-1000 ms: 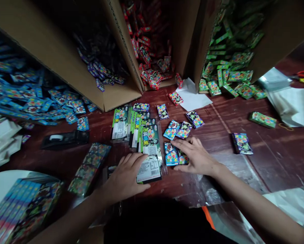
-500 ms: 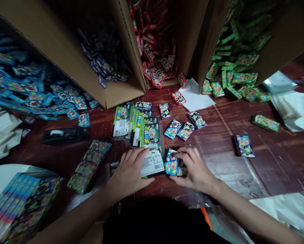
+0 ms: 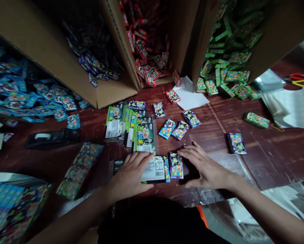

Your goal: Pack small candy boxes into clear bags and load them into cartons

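Observation:
My left hand (image 3: pixel 131 174) grips a flat printed packet (image 3: pixel 155 169) from above, fingers along its far edge and thumb along its near edge. A narrow strip of a blue candy box (image 3: pixel 167 169) shows at the packet's right end; the rest is hidden. Just right of it lies a purple candy box (image 3: pixel 176 166), face up. My right hand (image 3: pixel 202 166) is spread open beside that box, its index fingertip at the box's upper right corner. Beyond the hands lie overlapping green and black packets (image 3: pixel 144 135) and loose boxes, among them a blue one (image 3: pixel 167 128) and a purple one (image 3: pixel 180 130).
Cardboard cartons (image 3: pixel 118 96) at the back hold blue, purple, red and green boxes. A black tape dispenser (image 3: pixel 52 138) and a wrapped block of boxes (image 3: pixel 80 169) lie left. Scissors (image 3: pixel 300 80) and white sheets (image 3: pixel 291 106) are at the right.
My right hand has opened and let go of the blue and purple boxes. The blue box now sits mostly out of sight at the packet's end, the purple one beside it. The view has shifted slightly.

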Available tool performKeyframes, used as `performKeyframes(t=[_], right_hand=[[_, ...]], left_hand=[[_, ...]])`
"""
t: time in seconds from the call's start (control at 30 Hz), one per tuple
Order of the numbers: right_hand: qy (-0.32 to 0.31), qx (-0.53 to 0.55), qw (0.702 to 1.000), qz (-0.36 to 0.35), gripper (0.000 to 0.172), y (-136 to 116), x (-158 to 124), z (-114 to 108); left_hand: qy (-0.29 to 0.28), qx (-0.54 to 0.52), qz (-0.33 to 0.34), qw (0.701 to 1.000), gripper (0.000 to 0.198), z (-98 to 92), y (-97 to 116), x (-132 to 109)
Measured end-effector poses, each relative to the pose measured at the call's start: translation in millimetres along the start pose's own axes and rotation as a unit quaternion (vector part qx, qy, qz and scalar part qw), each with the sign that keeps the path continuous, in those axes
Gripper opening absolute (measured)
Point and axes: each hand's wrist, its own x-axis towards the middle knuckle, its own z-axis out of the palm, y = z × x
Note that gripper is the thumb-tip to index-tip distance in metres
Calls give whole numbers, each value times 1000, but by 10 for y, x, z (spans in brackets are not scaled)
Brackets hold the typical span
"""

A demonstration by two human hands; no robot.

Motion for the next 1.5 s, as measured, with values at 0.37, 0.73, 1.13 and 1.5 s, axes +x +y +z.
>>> performKeyframes(t=[0.37,0.73,1.13,1.5], right_hand=[[110,-29,993,-21,71,-138,62,172],[65,26,996,-58,81,-166,233,-52],[113,-87,989,-23,49,363,517,-461],[311,-211,839,394,26,1852,657,-1854]], left_hand=[[61,-14,-39,997,88,85,106,60],[54,11,18,998,90,-135,35,125],[-26,-12,-72,997,100,-193,-110,513],[141,88,-67,984,91,-860,-414,3082]])
